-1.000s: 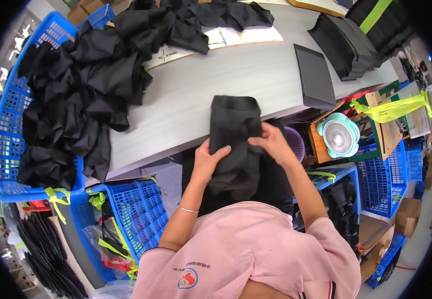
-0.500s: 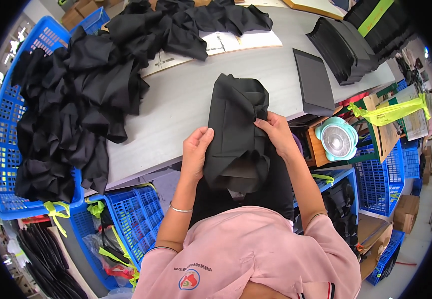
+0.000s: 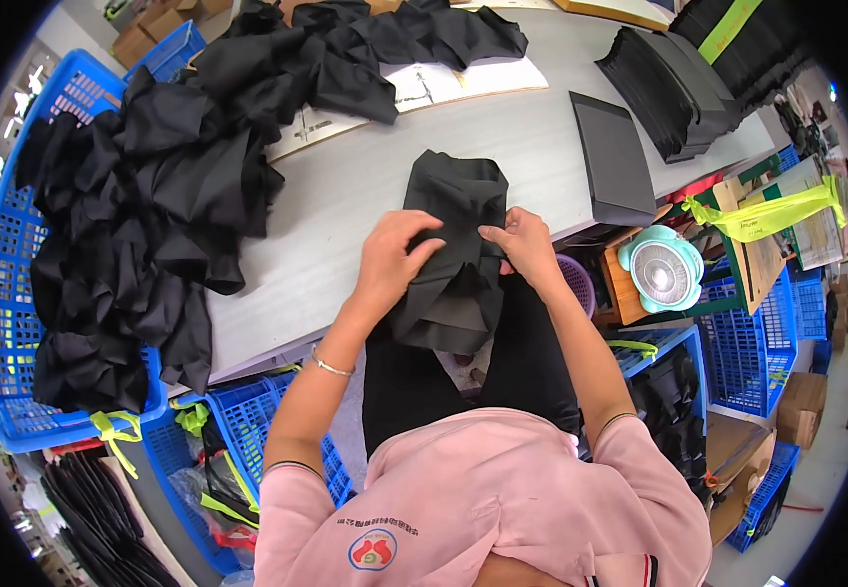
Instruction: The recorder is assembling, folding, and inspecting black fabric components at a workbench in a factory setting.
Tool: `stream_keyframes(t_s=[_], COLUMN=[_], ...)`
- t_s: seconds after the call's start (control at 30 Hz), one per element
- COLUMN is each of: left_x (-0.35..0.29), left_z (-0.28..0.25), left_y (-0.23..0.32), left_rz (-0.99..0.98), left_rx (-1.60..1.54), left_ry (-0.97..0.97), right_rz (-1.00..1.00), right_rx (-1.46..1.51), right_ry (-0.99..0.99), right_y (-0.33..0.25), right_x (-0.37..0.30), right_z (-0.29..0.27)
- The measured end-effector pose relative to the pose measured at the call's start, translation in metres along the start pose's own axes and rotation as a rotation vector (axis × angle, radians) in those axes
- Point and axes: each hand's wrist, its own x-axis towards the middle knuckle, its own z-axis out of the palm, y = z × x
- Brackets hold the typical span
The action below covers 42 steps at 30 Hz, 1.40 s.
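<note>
A black sewn fabric piece [image 3: 455, 210], tube-like with an open, gaping lower end, lies partly on the table's near edge and hangs over it toward my lap. My left hand [image 3: 396, 256] rests on its left side, thumb and forefinger apart in a curve over the cloth. At its right edge my right hand [image 3: 525, 247] pinches the fabric, with the thumb on top and the other fingers partly hidden underneath. Folds and creases run across the middle between both hands.
Heaped black fabric pieces [image 3: 164, 186] spill from a blue basket [image 3: 57, 426] on the left. A flat black panel [image 3: 615, 157] and stacked black panels [image 3: 664, 98] lie at right on the grey table [image 3: 336, 205]. A turquoise fan [image 3: 661, 269] stands beside the table.
My left hand has moved up and right onto the fabric, its pinch on the left edge released. The fabric has shifted slightly left; my right hand still grips its right edge.
</note>
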Motion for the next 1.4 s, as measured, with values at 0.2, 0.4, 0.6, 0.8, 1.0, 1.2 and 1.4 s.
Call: stream_keyframes(t_s=[0.2, 0.4, 0.6, 0.8, 1.0, 1.2, 1.4], left_x=[0.024, 0.024, 0.018, 0.018, 0.015, 0.013, 0.016], left_z=[0.034, 0.034, 0.03, 0.031, 0.033, 0.04, 0.056], left_y=[-0.05, -0.036, -0.032, -0.026, -0.023, -0.029, -0.019], left_rz=[0.414, 0.458, 0.462, 0.471, 0.475, 0.318, 0.312], left_rx=[0.285, 0.425, 0.542, 0.618, 0.667, 0.623, 0.693], left_ry=[-0.259, -0.315, -0.318, -0.333, -0.246, -0.174, -0.173], right_rz=[-0.608, -0.818, -0.283, -0.133, -0.162, -0.406, 0.002], right_rx=[-0.798, -0.69, -0.018, 0.167, 0.644, 0.342, 0.446], right_ry=[0.348, 0.016, -0.292, -0.336, -0.489, 0.211, 0.226], right_y=[-0.013, -0.038, -0.06, -0.035, -0.043, -0.005, 0.065], right_x=[-0.01, 0.017, 0.03, 0.051, 0.035, -0.022, -0.091], right_z=[-0.008, -0.022, -0.041, -0.048, -0.044, -0.039, -0.014])
